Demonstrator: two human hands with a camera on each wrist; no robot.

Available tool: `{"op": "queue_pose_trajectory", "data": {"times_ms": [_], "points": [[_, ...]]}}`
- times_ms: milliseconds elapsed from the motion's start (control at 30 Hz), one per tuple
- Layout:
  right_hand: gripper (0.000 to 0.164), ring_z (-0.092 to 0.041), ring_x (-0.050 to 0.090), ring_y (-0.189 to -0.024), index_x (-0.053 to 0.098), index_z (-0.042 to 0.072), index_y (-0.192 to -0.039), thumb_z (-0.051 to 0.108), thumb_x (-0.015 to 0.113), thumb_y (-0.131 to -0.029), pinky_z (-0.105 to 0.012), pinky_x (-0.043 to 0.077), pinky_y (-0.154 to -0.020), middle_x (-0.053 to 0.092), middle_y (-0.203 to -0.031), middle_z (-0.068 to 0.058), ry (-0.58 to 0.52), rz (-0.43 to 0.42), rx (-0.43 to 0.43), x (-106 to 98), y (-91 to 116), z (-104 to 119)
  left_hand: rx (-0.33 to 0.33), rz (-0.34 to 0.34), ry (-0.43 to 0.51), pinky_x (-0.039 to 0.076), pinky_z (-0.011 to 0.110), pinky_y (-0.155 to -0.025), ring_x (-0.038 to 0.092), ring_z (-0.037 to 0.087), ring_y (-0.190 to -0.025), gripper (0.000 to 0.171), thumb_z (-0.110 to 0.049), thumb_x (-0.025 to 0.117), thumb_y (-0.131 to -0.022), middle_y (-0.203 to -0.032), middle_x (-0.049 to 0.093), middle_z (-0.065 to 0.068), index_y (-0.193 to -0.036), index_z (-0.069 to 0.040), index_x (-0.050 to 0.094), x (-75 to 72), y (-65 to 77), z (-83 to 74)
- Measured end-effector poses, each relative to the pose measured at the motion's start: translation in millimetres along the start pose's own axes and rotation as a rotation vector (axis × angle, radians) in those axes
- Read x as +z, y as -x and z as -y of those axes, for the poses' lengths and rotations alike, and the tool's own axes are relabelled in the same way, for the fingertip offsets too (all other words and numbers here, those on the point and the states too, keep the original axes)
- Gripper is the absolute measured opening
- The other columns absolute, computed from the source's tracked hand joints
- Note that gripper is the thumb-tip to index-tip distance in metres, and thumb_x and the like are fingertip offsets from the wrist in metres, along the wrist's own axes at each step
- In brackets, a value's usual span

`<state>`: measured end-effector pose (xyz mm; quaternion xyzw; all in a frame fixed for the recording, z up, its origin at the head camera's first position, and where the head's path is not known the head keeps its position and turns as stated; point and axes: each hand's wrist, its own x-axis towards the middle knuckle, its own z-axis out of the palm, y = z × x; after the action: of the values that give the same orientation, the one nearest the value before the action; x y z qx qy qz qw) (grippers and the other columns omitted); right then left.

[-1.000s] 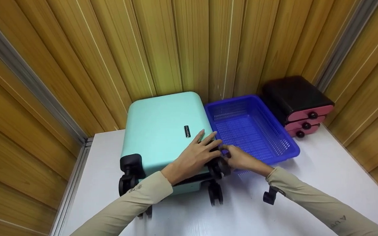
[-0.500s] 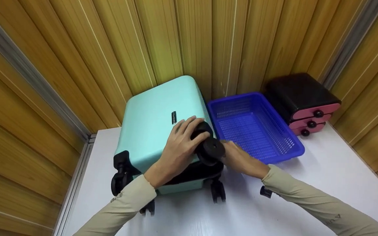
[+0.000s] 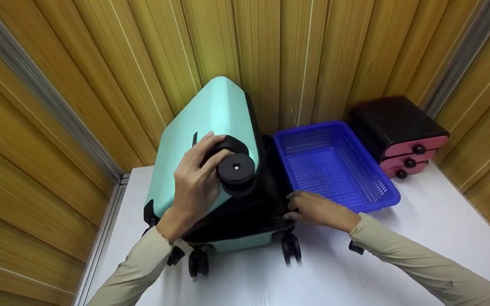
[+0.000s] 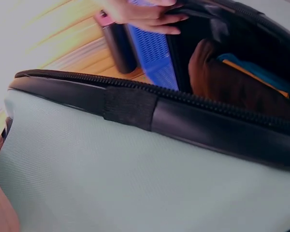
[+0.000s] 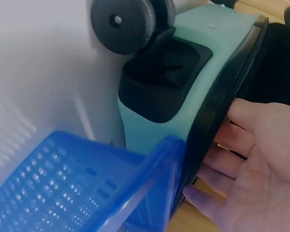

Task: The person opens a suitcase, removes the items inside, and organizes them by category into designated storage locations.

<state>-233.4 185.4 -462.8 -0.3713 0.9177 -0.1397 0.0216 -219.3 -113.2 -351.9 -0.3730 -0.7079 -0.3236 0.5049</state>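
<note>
Our left fingers [image 3: 216, 160] are pinching the suitcase lid [image 3: 219, 106], and if they slip, we are risking its fall onto our right fingers [image 5: 224, 162], spread below them.

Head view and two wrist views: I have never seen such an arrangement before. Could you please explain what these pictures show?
There is no robot; a person works with two bare hands. The head view comes from a camera worn on the head. The other two come from cameras on the wrists.

On the white tabletop stand a mint-green hard-shell suitcase, a blue perforated basket and a black drawer unit with pink fronts. The left hand grips a corner of the suitcase's partly raised lid, beside a black caster wheel. The right hand is at the suitcase's zippered lower rim; whether it grips is hard to tell. Inside, the left wrist view shows a dark brown item.
</note>
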Motion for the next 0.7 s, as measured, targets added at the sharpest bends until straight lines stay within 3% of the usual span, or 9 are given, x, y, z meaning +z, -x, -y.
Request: {"op": "queue_pose_trajectory", "data": {"times_ms": [200,267,333,400,500,600,633,700], "points": [[0.020,-0.022,0.066,-0.077,0.066,0.007,-0.079,0.011,0.079,-0.093,-0.036,0.058,-0.069,0.073,-0.097,-0.011,-0.100,-0.056,-0.005,1,0,-6,-0.060,-0.139,0.096,0.050,0.050,-0.112,0.067,0.044,-0.122,0.031,0.017,0.069,-0.088,-0.124,0.071,0.021,-0.109,-0.002,0.079,-19.2,-4.3,9.2],[0.012,-0.027,0.069,-0.086,0.069,0.003,-0.088,0.008,0.079,-0.092,-0.040,0.060,-0.076,0.072,-0.102,-0.014,-0.085,-0.110,-0.037,5,-1,-7,-0.084,-0.175,0.114,0.051,0.048,-0.111,0.067,0.044,-0.121,0.036,0.022,0.067,-0.084,-0.123,0.070,0.021,-0.108,-0.002,0.078,-27.3,-2.5,12.8],[0.017,-0.037,0.070,-0.102,0.070,-0.003,-0.102,0.004,0.079,-0.090,-0.048,0.060,-0.087,0.069,-0.116,-0.023,-0.054,-0.171,-0.039,9,-1,-8,-0.105,-0.210,0.121,0.052,0.046,-0.110,0.067,0.044,-0.122,0.037,0.023,0.065,-0.082,-0.123,0.069,0.021,-0.108,-0.001,0.078,-35.5,-0.4,16.5],[0.033,-0.049,0.062,-0.120,0.066,-0.008,-0.119,0.001,0.078,-0.089,-0.058,0.055,-0.099,0.059,-0.133,-0.033,-0.039,-0.225,0.026,14,-3,-9,-0.122,-0.245,0.131,0.052,0.046,-0.109,0.066,0.043,-0.123,0.033,0.020,0.064,-0.083,-0.123,0.068,0.023,-0.108,0.002,0.076,-42.8,0.9,20.9],[0.055,-0.055,0.052,-0.129,0.053,-0.008,-0.140,0.001,0.074,-0.090,-0.066,0.050,-0.102,0.049,-0.140,-0.038,-0.099,-0.242,0.225,18,-4,-9,-0.144,-0.318,0.136,0.051,0.049,-0.110,0.064,0.043,-0.123,0.015,0.002,0.073,-0.092,-0.122,0.067,0.027,-0.106,0.006,0.075,-51.9,1.1,27.1],[0.066,-0.055,0.051,-0.128,0.043,-0.004,-0.152,0.003,0.069,-0.091,-0.067,0.050,-0.100,0.048,-0.137,-0.039,-0.194,-0.214,0.403,21,-5,-7,-0.163,-0.399,0.103,0.051,0.051,-0.109,0.063,0.043,-0.122,0.031,-0.018,0.080,-0.093,-0.122,0.065,0.029,-0.104,0.010,0.072,-60.9,1.1,31.9],[0.068,-0.054,0.053,-0.126,0.042,-0.002,-0.154,0.004,0.068,-0.091,-0.068,0.050,-0.099,0.049,-0.136,-0.039,-0.215,-0.205,0.435,21,-5,-6,-0.176,-0.425,0.080,0.052,0.050,-0.109,0.063,0.042,-0.121,0.039,-0.024,0.082,-0.091,-0.121,0.065,0.029,-0.103,0.011,0.071,-64.6,0.7,32.8],[0.070,-0.056,0.054,-0.126,0.039,-0.003,-0.155,0.006,0.067,-0.092,-0.070,0.048,-0.101,0.050,-0.136,-0.042,-0.232,-0.194,0.463,22,-6,-4,-0.206,-0.473,0.036,0.052,0.047,-0.108,0.063,0.040,-0.119,0.040,-0.022,0.083,-0.089,-0.121,0.065,0.028,-0.102,0.012,0.069,-72.9,-0.7,33.5]]}}
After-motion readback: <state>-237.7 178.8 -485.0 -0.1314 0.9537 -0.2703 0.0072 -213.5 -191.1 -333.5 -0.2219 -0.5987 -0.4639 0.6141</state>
